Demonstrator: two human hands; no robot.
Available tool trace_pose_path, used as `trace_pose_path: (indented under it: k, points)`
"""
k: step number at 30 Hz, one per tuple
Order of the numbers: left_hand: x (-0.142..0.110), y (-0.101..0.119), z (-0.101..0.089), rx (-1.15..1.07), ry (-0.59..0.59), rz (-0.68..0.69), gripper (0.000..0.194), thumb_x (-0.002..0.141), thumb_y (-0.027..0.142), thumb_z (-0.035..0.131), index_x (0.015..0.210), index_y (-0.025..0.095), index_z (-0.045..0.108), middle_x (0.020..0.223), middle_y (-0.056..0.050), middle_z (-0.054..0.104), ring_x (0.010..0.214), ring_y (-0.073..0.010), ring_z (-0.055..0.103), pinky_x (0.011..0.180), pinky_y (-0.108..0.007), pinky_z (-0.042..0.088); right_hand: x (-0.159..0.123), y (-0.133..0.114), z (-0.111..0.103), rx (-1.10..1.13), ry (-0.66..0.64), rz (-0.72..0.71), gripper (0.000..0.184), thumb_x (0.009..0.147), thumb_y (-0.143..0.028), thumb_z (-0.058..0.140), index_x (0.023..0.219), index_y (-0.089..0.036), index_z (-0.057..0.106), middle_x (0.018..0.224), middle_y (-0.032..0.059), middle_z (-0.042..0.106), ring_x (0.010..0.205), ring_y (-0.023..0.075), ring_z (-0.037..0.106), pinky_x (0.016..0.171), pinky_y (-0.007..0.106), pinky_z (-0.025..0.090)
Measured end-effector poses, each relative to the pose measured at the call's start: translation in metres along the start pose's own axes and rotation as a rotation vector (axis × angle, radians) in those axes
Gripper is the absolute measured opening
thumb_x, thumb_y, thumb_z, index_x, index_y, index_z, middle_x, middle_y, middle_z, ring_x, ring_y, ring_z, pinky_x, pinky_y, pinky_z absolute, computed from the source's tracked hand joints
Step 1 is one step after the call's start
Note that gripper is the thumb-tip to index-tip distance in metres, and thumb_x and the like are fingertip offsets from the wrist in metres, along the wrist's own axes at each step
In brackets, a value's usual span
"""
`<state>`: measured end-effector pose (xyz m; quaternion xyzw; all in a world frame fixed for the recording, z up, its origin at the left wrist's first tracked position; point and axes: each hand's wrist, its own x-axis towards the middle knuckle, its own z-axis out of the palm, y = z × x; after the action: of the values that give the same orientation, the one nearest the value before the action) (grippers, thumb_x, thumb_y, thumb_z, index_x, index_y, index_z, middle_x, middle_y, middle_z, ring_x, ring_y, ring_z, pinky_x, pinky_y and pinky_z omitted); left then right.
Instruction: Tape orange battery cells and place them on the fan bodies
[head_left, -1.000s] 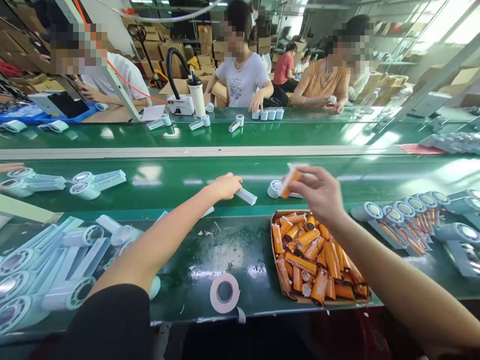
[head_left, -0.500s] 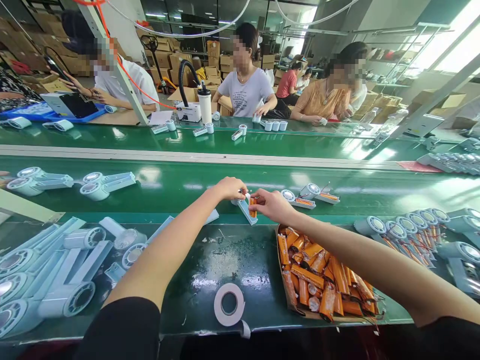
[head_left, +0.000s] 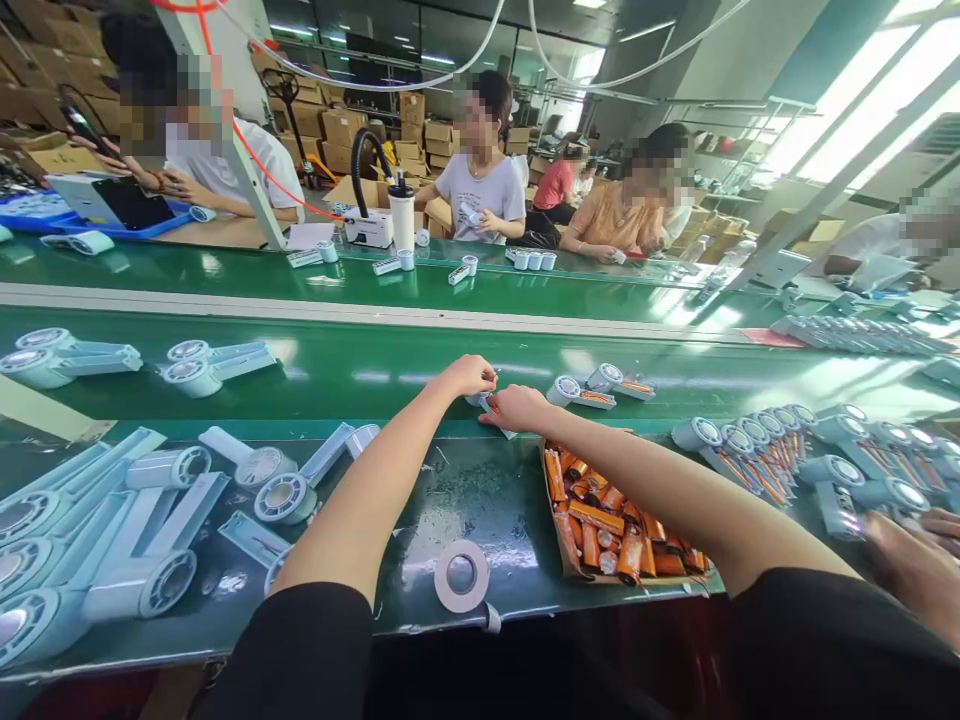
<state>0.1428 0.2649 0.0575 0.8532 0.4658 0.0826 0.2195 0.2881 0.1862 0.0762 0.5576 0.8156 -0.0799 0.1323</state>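
Just past the near edge of the green belt, both my hands work at one light-blue handheld fan body [head_left: 508, 433]; mostly its handle end shows, the rest is covered by my fingers. My left hand [head_left: 469, 375] is closed in a pinch at the head end, and whatever its fingertips grip is too small to make out. With fingers curled together, my right hand [head_left: 517, 407] lies over the open handle. The orange-wrapped battery seen there earlier is hidden beneath it. More batteries [head_left: 600, 517] fill a cardboard box [head_left: 553, 527] under my right forearm.
A tape roll [head_left: 461, 577] lies near the front edge. Fan bodies are piled on the left [head_left: 154, 580]; battery-fitted ones stand in rows on the right [head_left: 750, 440]. A co-worker's hands [head_left: 911, 560] reach in at far right. Other people sit across the belt.
My right hand has lowered the orange battery against the fan handle and now covers it. My left hand stays at the head end. The view has shifted, bringing a co-worker's hands in at right.
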Motion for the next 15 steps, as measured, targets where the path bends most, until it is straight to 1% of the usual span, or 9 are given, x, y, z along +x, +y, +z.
trace_pose_path:
  k: [3, 5, 6, 8, 10, 11, 13, 14, 15]
  points:
    - [-0.006, 0.007, -0.004, 0.027, 0.053, -0.061, 0.021, 0.085, 0.031, 0.069, 0.098, 0.026, 0.084, 0.111, -0.004, 0.083, 0.104, -0.0230, 0.074, 0.082, -0.027, 0.053, -0.008, 0.010, -0.008, 0.036, 0.045, 0.008, 0.035, 0.100, -0.051, 0.066, 0.120, -0.026, 0.081, 0.118, 0.0133, 0.082, 0.113, 0.0343, 0.076, 0.095, 0.041, 0.058]
    - [-0.010, 0.011, -0.009, 0.055, 0.114, -0.136, 0.026, 0.088, 0.036, 0.066, 0.105, 0.028, 0.084, 0.114, -0.006, 0.082, 0.108, -0.0257, 0.073, 0.085, -0.030, 0.054, -0.019, 0.021, -0.016, 0.076, 0.138, 0.014, 0.034, 0.104, -0.043, 0.062, 0.131, -0.029, 0.077, 0.128, 0.0104, 0.080, 0.119, 0.0330, 0.075, 0.101, 0.042, 0.057]
    - [-0.012, 0.013, -0.012, 0.071, 0.146, -0.182, 0.029, 0.090, 0.037, 0.065, 0.109, 0.027, 0.083, 0.116, -0.008, 0.081, 0.110, -0.0275, 0.073, 0.087, -0.032, 0.055, -0.025, 0.027, -0.019, 0.098, 0.203, 0.019, 0.036, 0.106, -0.037, 0.058, 0.138, -0.029, 0.074, 0.137, 0.0099, 0.076, 0.125, 0.0320, 0.072, 0.106, 0.043, 0.055]
    - [-0.016, 0.016, -0.017, 0.101, 0.191, -0.276, 0.032, 0.091, 0.036, 0.063, 0.114, 0.024, 0.082, 0.121, -0.013, 0.079, 0.113, -0.0318, 0.072, 0.092, -0.037, 0.056, -0.039, 0.039, -0.026, 0.139, 0.339, 0.031, 0.041, 0.108, -0.025, 0.052, 0.146, -0.022, 0.068, 0.154, 0.0115, 0.064, 0.142, 0.0301, 0.061, 0.120, 0.043, 0.046]
    - [-0.024, 0.019, -0.020, 0.120, 0.199, -0.348, 0.032, 0.091, 0.032, 0.063, 0.116, 0.021, 0.081, 0.125, -0.017, 0.077, 0.115, -0.0348, 0.071, 0.096, -0.042, 0.056, -0.055, 0.048, -0.031, 0.182, 0.442, 0.037, 0.041, 0.106, -0.017, 0.052, 0.142, -0.013, 0.070, 0.159, 0.0152, 0.058, 0.150, 0.0303, 0.053, 0.126, 0.042, 0.039]
    - [-0.030, 0.022, -0.020, 0.125, 0.193, -0.364, 0.033, 0.092, 0.030, 0.063, 0.118, 0.020, 0.080, 0.127, -0.017, 0.076, 0.117, -0.0352, 0.070, 0.098, -0.044, 0.056, -0.065, 0.051, -0.032, 0.207, 0.471, 0.027, 0.039, 0.105, -0.016, 0.053, 0.138, -0.010, 0.072, 0.157, 0.0157, 0.061, 0.148, 0.0305, 0.055, 0.125, 0.042, 0.040]
    - [-0.054, 0.029, -0.014, 0.127, 0.180, -0.366, 0.037, 0.094, 0.030, 0.063, 0.128, 0.022, 0.076, 0.135, -0.015, 0.072, 0.124, -0.0338, 0.066, 0.106, -0.045, 0.053, -0.091, 0.053, -0.027, 0.265, 0.492, -0.020, 0.035, 0.104, -0.018, 0.054, 0.130, -0.012, 0.077, 0.141, 0.0120, 0.073, 0.135, 0.0279, 0.067, 0.117, 0.039, 0.049]
    - [-0.073, 0.033, -0.009, 0.124, 0.173, -0.345, 0.039, 0.095, 0.031, 0.063, 0.132, 0.024, 0.073, 0.139, -0.013, 0.071, 0.128, -0.0324, 0.064, 0.110, -0.045, 0.051, -0.108, 0.053, -0.020, 0.291, 0.491, -0.041, 0.032, 0.104, -0.017, 0.055, 0.124, -0.014, 0.079, 0.130, 0.0088, 0.079, 0.125, 0.0252, 0.073, 0.110, 0.036, 0.053]
    - [-0.097, 0.036, -0.001, 0.114, 0.157, -0.287, 0.041, 0.097, 0.034, 0.063, 0.136, 0.025, 0.071, 0.141, -0.012, 0.070, 0.130, -0.0309, 0.063, 0.114, -0.045, 0.050, -0.128, 0.052, -0.010, 0.320, 0.490, -0.077, 0.029, 0.102, -0.016, 0.057, 0.118, -0.017, 0.082, 0.118, 0.0059, 0.083, 0.113, 0.0224, 0.077, 0.102, 0.033, 0.057]
